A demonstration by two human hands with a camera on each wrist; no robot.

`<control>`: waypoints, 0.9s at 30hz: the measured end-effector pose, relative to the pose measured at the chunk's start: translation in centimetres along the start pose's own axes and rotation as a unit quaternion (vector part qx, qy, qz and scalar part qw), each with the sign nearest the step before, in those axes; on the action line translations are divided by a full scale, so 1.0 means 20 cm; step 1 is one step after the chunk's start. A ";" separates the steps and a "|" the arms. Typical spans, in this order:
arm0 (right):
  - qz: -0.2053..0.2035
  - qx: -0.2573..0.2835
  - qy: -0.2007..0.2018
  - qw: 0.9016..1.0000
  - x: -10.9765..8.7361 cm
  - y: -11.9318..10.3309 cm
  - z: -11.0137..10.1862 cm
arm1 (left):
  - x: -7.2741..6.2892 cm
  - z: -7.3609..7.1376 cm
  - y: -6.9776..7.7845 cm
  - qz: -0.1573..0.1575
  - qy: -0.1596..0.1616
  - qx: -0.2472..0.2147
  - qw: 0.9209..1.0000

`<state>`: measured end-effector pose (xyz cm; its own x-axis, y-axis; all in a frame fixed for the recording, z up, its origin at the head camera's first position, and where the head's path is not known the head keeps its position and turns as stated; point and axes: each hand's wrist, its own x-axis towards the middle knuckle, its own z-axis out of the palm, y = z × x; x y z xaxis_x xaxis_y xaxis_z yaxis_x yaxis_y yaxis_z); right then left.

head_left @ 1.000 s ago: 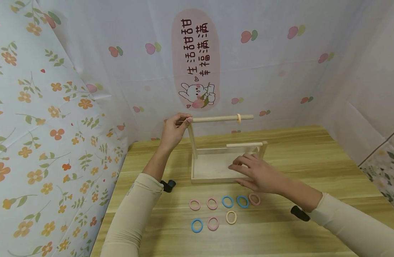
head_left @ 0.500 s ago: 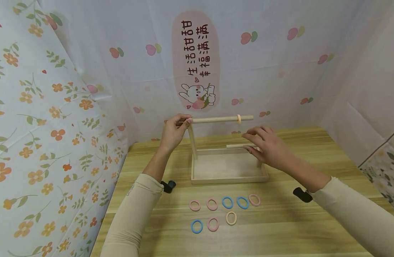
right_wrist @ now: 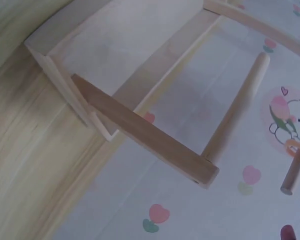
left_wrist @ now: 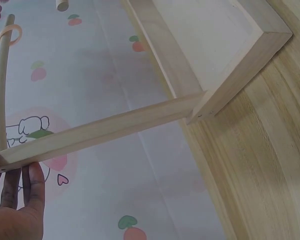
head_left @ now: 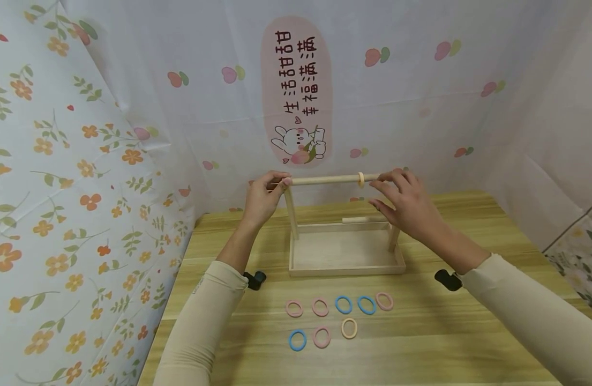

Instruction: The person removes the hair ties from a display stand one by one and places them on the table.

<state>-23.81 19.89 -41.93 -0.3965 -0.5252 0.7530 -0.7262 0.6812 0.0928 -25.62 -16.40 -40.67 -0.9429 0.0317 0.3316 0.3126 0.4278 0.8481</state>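
Observation:
A wooden rack has a shallow tray base (head_left: 346,271), an upper dowel (head_left: 320,180) on the left post (head_left: 291,212) and a lower dowel (head_left: 360,220) on the right post. My left hand (head_left: 265,198) grips the top of the left post, where the upper dowel joins it; the left wrist view shows fingers behind the post (left_wrist: 105,127). A pale orange ring (head_left: 361,180) hangs on the upper dowel towards its free end. Beside that end is my right hand (head_left: 406,201), fingers loosely bent and holding nothing visible. Only its fingertips (right_wrist: 288,233) enter the right wrist view.
Several rings lie on the wooden table (head_left: 257,343) in front of the rack: pink (head_left: 322,337), blue (head_left: 298,340) and one pale yellow (head_left: 349,328). A printed cloth (head_left: 218,123) hangs behind, with another flowered cloth (head_left: 83,214) on the left.
My right hand has risen from over the tray, past the lower dowel, to the upper dowel's free end. My left hand keeps its grip on the post, and the rings have stayed put.

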 end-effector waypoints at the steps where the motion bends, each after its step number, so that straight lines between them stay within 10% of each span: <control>1: 0.004 0.002 0.000 1.000 0.01 0.00 0.00 | 0.00 0.00 0.00 -0.001 0.000 0.000 1.000; 27: 0.073 0.016 -0.024 0.997 0.10 0.05 0.10 | -0.01 0.00 0.01 0.002 0.002 -0.004 1.000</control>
<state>-26.46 18.56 -41.71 -0.5258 -0.4464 0.7241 -0.6759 0.7360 -0.0371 -25.43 -16.36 -40.60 -0.9408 0.0295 0.3376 0.3181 0.4204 0.8497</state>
